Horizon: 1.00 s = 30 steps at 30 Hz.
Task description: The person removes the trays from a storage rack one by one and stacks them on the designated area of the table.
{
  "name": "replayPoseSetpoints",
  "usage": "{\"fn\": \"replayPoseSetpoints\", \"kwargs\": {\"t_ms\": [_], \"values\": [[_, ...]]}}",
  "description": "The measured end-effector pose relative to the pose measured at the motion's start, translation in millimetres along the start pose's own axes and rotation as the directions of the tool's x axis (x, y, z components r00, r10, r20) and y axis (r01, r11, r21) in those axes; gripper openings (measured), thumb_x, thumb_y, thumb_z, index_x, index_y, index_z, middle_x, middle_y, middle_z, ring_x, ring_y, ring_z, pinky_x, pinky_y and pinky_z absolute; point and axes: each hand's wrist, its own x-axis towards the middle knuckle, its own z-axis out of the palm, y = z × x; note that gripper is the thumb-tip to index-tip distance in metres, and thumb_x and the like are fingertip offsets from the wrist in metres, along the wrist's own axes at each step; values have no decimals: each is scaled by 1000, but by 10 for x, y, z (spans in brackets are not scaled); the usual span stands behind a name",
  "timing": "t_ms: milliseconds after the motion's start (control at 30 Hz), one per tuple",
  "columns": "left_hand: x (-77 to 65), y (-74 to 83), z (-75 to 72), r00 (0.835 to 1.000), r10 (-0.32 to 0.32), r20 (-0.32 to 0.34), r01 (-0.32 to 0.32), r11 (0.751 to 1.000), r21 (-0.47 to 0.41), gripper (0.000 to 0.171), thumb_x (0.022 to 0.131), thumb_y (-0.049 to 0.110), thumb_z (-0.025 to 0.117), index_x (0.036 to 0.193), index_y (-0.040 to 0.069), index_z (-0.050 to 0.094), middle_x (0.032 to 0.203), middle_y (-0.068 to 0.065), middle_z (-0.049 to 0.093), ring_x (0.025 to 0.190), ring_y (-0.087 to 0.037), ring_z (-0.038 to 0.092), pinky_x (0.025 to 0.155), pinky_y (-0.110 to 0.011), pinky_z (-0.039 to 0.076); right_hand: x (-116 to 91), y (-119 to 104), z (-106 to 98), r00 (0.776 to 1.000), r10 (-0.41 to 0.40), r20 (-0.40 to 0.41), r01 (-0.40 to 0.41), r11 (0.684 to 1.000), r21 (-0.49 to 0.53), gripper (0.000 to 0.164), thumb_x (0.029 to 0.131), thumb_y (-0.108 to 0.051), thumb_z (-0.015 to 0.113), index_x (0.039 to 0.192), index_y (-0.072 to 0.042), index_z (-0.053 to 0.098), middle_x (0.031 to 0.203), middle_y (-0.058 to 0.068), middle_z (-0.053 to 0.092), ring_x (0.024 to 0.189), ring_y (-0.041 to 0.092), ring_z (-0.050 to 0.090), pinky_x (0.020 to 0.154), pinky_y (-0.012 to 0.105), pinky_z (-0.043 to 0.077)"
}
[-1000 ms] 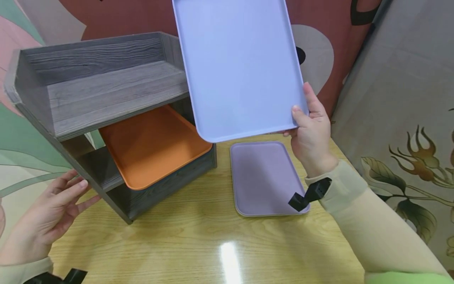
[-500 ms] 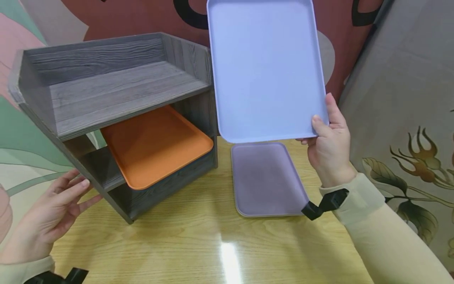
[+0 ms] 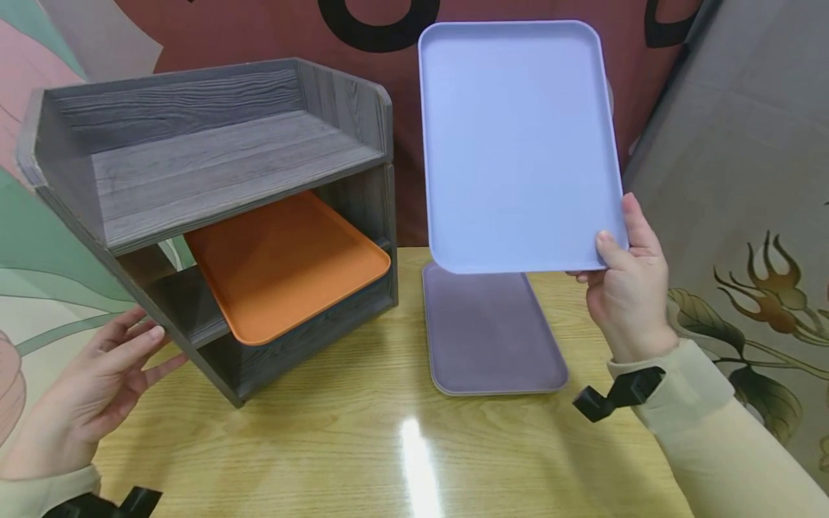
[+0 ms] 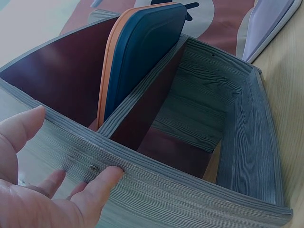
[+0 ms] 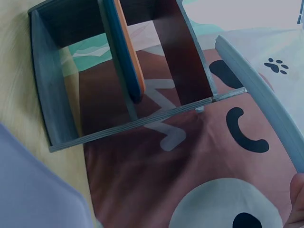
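Indoors, kind unclear, cartoon backdrop [image 3: 259,36], floral curtain [image 3: 745,180]

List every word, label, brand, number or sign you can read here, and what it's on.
No words, labels, brands or numbers can be read on the blue tray, purple tray, orange tray, shelf unit or backdrop.
Paw print, wordless: on the backdrop.
Pale zigzag, partly hidden, on the backdrop: can't tell whether it's a letter.
Dark corner mark, cut off: unreadable.

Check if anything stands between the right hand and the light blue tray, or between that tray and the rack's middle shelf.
The right hand grips the light blue tray, nothing between. On the middle shelf, an orange tray over a dark blue tray is in the way, jutting out in front.
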Motion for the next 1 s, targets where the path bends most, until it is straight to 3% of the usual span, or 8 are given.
{"fn": "replayPoseSetpoints", "kwargs": {"t_ms": [467, 733, 1000], "values": [[-11, 2, -14, 1000, -5, 3, 5, 1000, -5, 49, 100, -11, 28, 144, 9, 37, 132, -6, 54, 118, -18, 58, 87, -39, 55, -152, 122, -237, 990, 116, -81, -117, 993, -12, 59, 99, 1, 44, 152, -21, 29, 155, 12, 18, 80, 21, 64, 43, 23, 47], [-8, -4, -14, 1000, -3, -1, 3, 1000, -18, 47, 100, -11, 28, 142, 9, 38, 131, -7, 54, 117, -18, 58, 87, -40, 55, -231, 231, -349, 975, 192, -113, -198, 979, -45, 61, 100, -2, 45, 153, -23, 26, 152, 13, 20, 73, 18, 62, 45, 23, 46], [-11, -7, -24, 1000, -10, -16, 10, 1000, -6, 47, 100, -11, 29, 142, 10, 32, 131, -6, 53, 117, -17, 58, 87, -40, 55, -288, 343, -427, 965, 217, -146, -234, 966, -108, 59, 101, -2, 42, 154, -20, 23, 147, 15, 25, 64, 15, 61, 43, 21, 47]]}}
